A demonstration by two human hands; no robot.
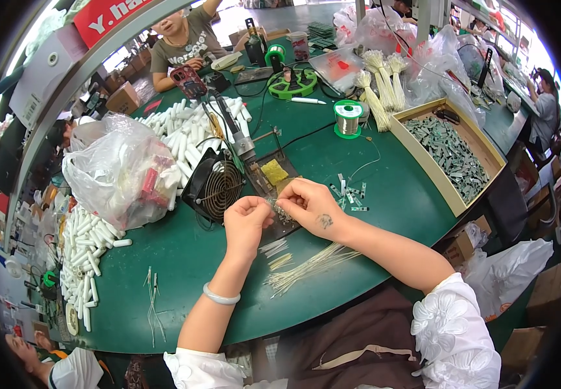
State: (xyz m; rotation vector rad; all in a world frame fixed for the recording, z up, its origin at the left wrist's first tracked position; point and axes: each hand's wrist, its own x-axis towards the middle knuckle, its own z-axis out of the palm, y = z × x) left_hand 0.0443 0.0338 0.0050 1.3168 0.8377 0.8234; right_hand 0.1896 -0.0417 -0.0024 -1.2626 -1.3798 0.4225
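My left hand and my right hand are close together over the middle of the green table, fingertips pinched. What they hold between them is too small and hidden to name. Just beyond them a soldering iron is clamped at a slant, beside a yellow sponge. A bundle of thin pale wires lies under my right forearm, with short white pieces beside it. Several small circuit boards rest to the right of my right hand. A solder spool stands farther back.
A black fan stands left of the iron. White cylinders are heaped at left around a plastic bag. A cardboard tray of circuit boards sits at right. Wire bundles lie behind. Across the table sits another person.
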